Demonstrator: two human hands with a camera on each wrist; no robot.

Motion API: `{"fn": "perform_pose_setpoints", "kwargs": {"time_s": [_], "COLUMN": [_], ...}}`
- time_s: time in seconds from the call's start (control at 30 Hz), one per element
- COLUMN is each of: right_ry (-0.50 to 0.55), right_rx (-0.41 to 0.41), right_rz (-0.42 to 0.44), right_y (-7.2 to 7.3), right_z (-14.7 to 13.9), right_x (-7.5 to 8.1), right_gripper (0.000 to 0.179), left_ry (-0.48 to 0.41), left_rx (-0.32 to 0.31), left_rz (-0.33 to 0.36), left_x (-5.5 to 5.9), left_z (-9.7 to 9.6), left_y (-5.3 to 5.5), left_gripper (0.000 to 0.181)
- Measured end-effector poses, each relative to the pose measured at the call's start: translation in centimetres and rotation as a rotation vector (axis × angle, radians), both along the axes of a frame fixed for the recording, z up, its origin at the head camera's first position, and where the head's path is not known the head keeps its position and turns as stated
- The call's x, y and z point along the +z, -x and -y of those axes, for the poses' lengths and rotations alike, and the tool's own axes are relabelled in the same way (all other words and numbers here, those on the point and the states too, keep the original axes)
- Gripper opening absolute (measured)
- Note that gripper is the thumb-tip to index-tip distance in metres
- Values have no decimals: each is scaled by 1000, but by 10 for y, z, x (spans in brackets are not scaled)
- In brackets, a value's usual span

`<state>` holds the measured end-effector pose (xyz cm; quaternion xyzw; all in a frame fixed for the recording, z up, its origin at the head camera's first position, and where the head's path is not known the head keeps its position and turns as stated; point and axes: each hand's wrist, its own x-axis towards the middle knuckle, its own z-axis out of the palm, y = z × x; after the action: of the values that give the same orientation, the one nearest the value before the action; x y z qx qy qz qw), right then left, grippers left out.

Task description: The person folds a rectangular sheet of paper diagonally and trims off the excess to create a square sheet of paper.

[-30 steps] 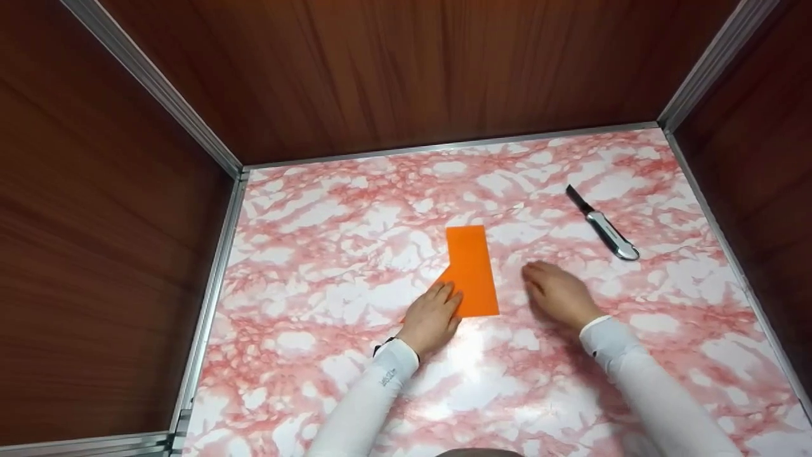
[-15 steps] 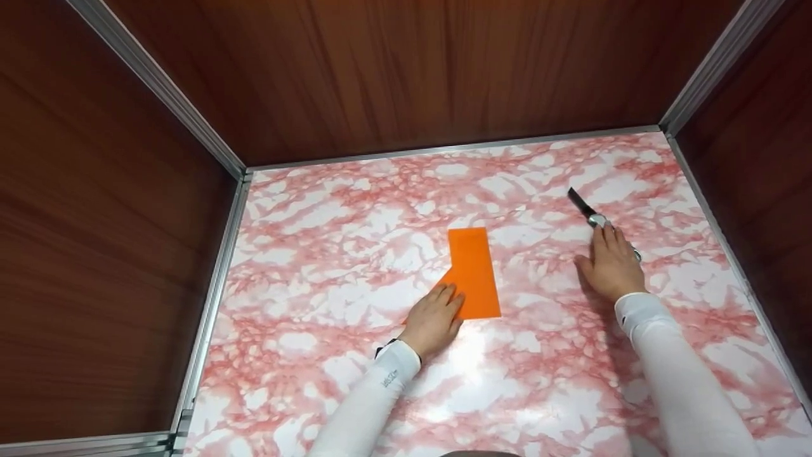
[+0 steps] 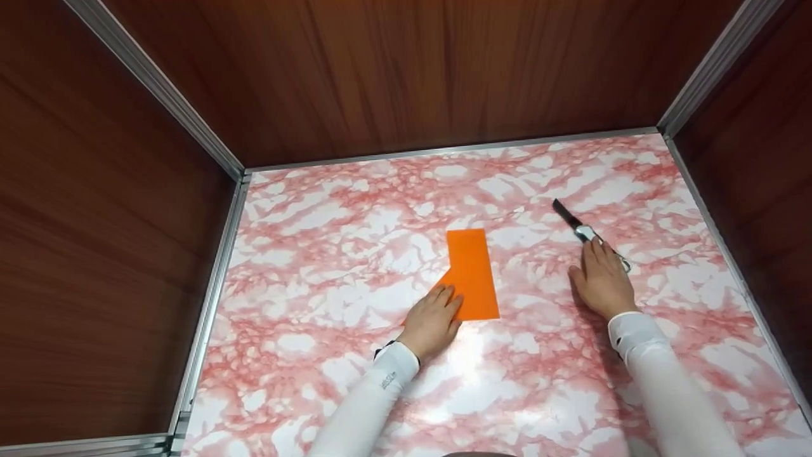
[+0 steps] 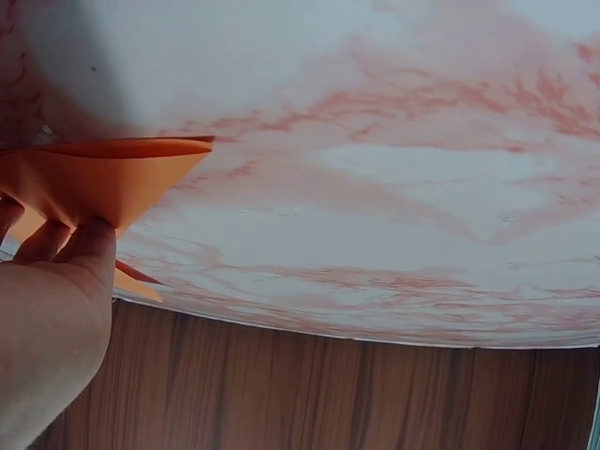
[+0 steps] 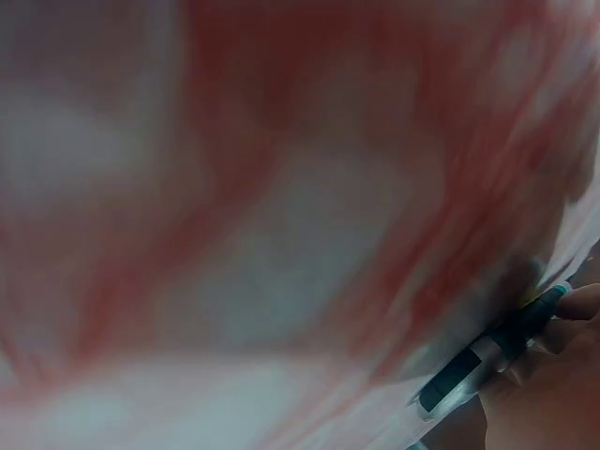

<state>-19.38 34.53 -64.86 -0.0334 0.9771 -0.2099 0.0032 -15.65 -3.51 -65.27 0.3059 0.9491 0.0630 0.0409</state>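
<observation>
A folded piece of orange paper [image 3: 472, 273] lies mid-table, a narrow strip with a slanted flap on its left. My left hand [image 3: 431, 320] rests on that flap, fingers laid over it. From the left wrist, the paper's fold [image 4: 122, 173] bulges up in a loop in front of the fingers [image 4: 94, 239]. My right hand [image 3: 606, 279] is over a utility knife [image 3: 585, 232], its fingers across the handle and the dark blade pointing away to the upper left. In the right wrist view the knife handle [image 5: 497, 347] sits against the fingers [image 5: 581, 305]; much of the grip is hidden.
The table [image 3: 317, 254] has a red-and-white marbled top. Dark wood panels [image 3: 393, 70] rise at the back and both sides, joined by metal rails [image 3: 212, 136].
My right hand has moved right from beside the paper, come onto the knife handle, and drawn the knife slightly nearer and left. The left hand stays on the orange paper.
</observation>
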Motion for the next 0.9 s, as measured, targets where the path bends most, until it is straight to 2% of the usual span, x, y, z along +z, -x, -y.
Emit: {"fn": "perform_pose_setpoints", "kwargs": {"time_s": [0.23, 0.47, 0.9], "right_ry": [8, 13, 5], "right_rx": [42, 67, 105], "right_rz": [-44, -86, -165], "right_y": [-18, -43, -79], "right_z": [19, 43, 79], "right_x": [-2, -3, -4], "right_gripper": [62, 55, 51], "left_ry": [0, 2, 11], "left_rx": [-7, -1, 13], "left_rz": [-15, -13, 15], "left_x": [-2, -2, -1], "left_z": [0, 0, -1], "left_y": [0, 0, 0], "left_gripper": [53, 52, 53]}}
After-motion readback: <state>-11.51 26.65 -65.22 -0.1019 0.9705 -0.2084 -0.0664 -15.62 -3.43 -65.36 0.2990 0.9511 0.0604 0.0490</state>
